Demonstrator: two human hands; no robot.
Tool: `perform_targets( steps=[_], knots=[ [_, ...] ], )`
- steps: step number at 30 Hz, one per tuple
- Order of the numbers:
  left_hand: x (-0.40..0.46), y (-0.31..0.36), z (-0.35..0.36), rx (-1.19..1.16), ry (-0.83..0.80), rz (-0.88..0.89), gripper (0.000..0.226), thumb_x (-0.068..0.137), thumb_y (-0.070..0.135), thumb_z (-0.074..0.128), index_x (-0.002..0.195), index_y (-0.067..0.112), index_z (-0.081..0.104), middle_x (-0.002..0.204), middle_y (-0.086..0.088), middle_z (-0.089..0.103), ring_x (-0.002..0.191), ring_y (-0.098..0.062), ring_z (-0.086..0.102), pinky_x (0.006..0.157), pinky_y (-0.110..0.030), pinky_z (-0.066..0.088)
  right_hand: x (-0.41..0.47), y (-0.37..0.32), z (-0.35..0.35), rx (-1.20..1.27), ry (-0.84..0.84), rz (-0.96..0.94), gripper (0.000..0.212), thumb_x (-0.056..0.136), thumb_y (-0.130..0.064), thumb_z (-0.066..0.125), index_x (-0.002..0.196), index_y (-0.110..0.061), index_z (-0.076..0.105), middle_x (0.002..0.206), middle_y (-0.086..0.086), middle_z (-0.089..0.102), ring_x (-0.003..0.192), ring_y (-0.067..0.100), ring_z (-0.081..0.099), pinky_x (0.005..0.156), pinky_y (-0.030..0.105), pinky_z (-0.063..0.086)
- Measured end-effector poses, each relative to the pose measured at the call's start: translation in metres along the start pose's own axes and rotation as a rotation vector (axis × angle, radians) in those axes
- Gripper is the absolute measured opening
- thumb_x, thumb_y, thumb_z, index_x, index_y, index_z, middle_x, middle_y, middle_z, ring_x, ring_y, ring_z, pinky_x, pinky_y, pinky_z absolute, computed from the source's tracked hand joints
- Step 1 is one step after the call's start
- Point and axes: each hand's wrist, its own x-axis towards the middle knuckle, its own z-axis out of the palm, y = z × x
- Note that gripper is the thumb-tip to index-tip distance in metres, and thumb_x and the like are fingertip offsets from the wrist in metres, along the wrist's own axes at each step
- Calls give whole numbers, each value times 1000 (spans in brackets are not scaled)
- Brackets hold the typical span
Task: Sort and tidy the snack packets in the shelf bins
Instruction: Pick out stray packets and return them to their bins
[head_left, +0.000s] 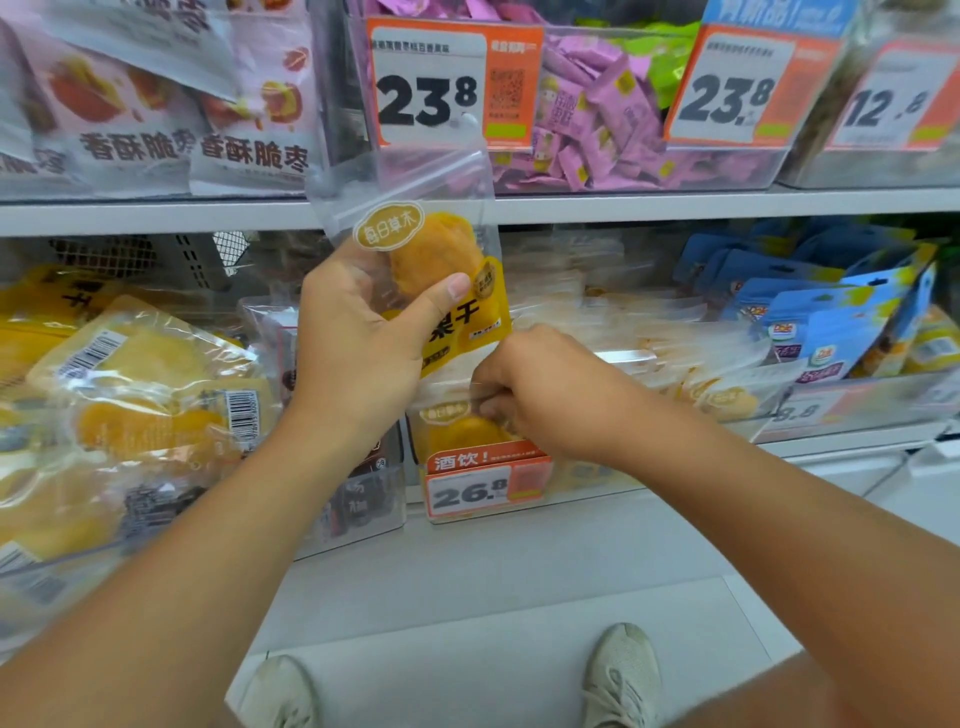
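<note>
My left hand (358, 332) grips a clear and yellow dried mango packet (415, 244), held upright in front of the shelf edge, thumb across its front. My right hand (535, 389) reaches into the clear bin (597, 483) tagged 26.8 and pinches the top of another mango packet (457, 421) standing at the bin's front left. More of the same packets (722, 395) lie stacked toward the right of that bin.
Yellow packets with barcodes (145, 384) fill the bin on the left. Blue packets (826, 322) stand in the bin at right. The upper shelf holds pink sachets (602, 124) and jujube bags (171, 104) behind 23.8 price tags. A white shelf ledge (519, 561) lies below.
</note>
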Motion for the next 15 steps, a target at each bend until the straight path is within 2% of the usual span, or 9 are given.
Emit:
perform_targets(
  steps=[3,5,7,8,10,11,13,15],
  knots=[
    [-2,0,-1,-1,-12,-12,19,86,7,75,105,13,71,97,10,75,92,-7,72,78,-18,55,4,1,2,-50,-55,56,8,90,-15,69,83,-16,70,77,2,63,76,20,58,53,23,32],
    [-4,1,-1,4,-13,-19,20,86,8,75,104,15,71,95,12,76,92,-6,72,77,-18,55,2,3,0,-79,-68,61,13,90,-16,69,77,-17,66,69,-2,57,69,17,55,50,21,31],
    [-6,2,-1,-6,-22,-23,20,86,9,75,102,20,71,94,15,76,92,-6,72,78,-19,56,-5,1,-1,-85,-90,40,10,89,-15,69,78,-15,68,70,-1,61,69,17,59,54,24,42],
    [-7,2,0,-10,-28,-22,21,85,8,76,101,22,70,94,17,76,92,-5,72,78,-19,56,-9,-2,-3,-101,-115,20,6,88,-17,69,82,-13,70,75,1,64,72,20,62,60,29,50],
    [-8,5,3,-13,-35,-7,24,84,8,77,102,22,69,94,18,76,92,-4,72,78,-18,55,-23,-7,-15,-114,-107,-8,11,87,-27,71,92,-18,72,85,0,69,80,19,65,72,36,56],
    [-8,6,5,-16,-38,9,25,83,7,78,103,20,69,95,16,76,92,-3,72,78,-17,55,-31,-8,-26,-81,-31,-1,16,86,-34,72,97,-22,74,88,-5,71,82,14,66,76,35,57],
    [-7,9,11,-47,-41,40,27,83,6,78,106,16,68,97,13,75,93,-4,72,78,-16,54,-47,-4,-53,78,258,51,25,79,-46,78,95,-26,75,84,-12,72,76,1,66,74,26,56],
    [-4,12,19,-99,-70,55,27,83,5,78,106,15,67,96,13,76,94,-5,72,79,-18,55,-54,12,-66,265,546,126,36,69,-52,84,90,-26,70,80,-13,69,71,1,65,68,21,54]
  ],
)
